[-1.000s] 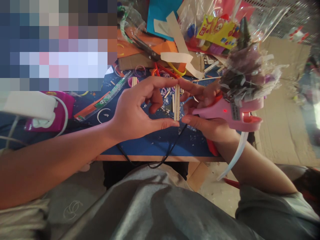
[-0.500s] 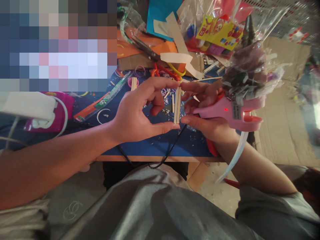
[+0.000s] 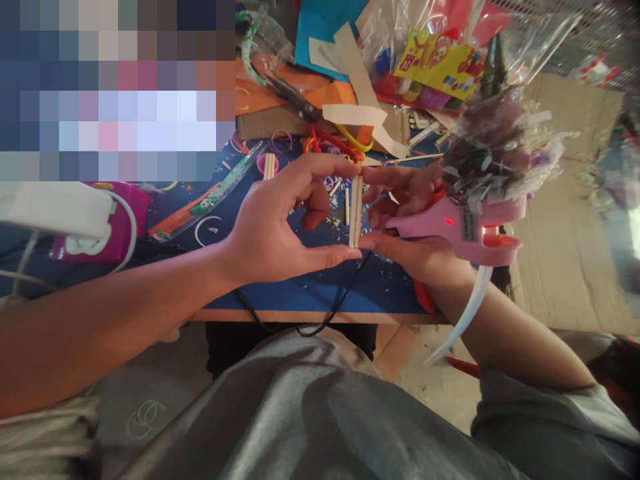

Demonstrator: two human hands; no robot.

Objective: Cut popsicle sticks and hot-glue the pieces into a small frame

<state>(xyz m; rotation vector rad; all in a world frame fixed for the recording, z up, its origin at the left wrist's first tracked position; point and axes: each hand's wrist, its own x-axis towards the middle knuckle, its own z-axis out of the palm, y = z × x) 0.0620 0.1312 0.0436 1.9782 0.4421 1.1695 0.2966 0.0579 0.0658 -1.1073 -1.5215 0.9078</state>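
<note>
My left hand (image 3: pixel 280 227) pinches two thin wooden sticks (image 3: pixel 355 210) held side by side and upright, forefinger on their top end and thumb on their bottom end. My right hand (image 3: pixel 410 227) touches the same sticks from the right with its fingertips, while a pink glue gun (image 3: pixel 460 223) with a small red light rests across its palm. A clear glue stick (image 3: pixel 463 317) hangs out of the gun's rear. Both hands hover above the blue table (image 3: pixel 300 290) near its front edge.
Craft clutter covers the table's far side: black scissors (image 3: pixel 290 93), orange and blue paper, cream paper strips (image 3: pixel 353 113), plastic bags with a yellow packet (image 3: pixel 437 63), loose sticks (image 3: pixel 269 165). A white and pink device (image 3: pixel 75 220) sits left. A black cable (image 3: pixel 310 320) drops over the front edge.
The sticks and both hands have stayed nearly in place; the sticks tilted slightly and my right fingertips shifted a little on them.
</note>
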